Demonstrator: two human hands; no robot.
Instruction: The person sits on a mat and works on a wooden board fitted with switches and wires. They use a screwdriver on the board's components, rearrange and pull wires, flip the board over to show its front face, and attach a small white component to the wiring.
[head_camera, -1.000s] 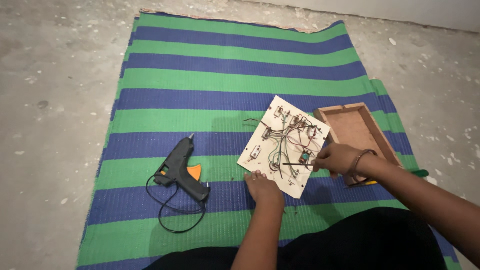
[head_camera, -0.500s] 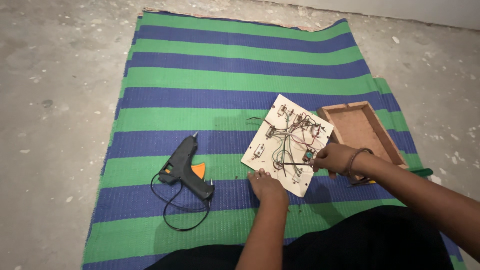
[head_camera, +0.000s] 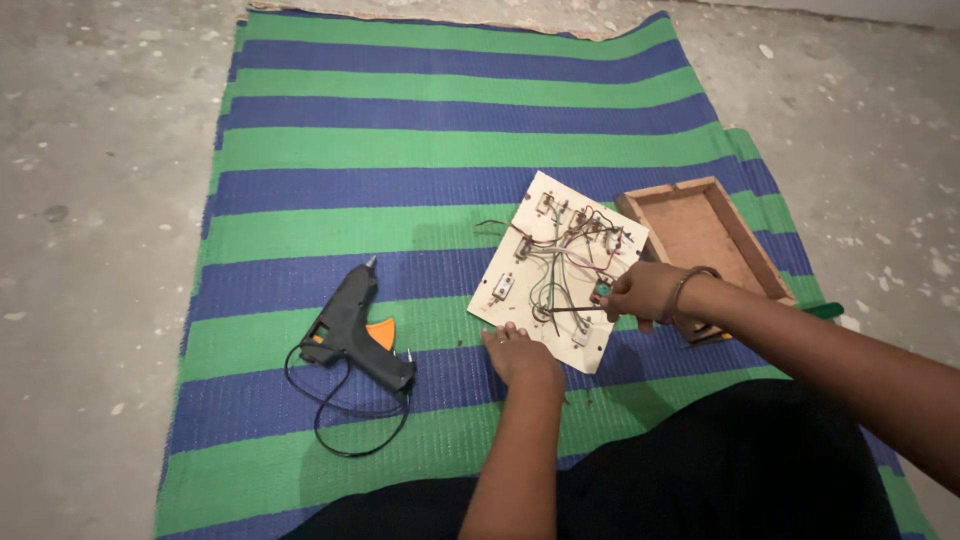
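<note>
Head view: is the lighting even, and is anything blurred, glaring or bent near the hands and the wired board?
Head view: soft, even light, no glare; faint shadows lie under the left hand and beside the glue gun. The wired board and right hand are sharp enough, though the thin wires merge. The striped mat shows slight wide-angle bowing at its edges.

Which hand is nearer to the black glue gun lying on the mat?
Left. The left hand rests at the near edge of the wired board, just right of the glue gun. The right hand is farther right, over the board's far side.
</note>
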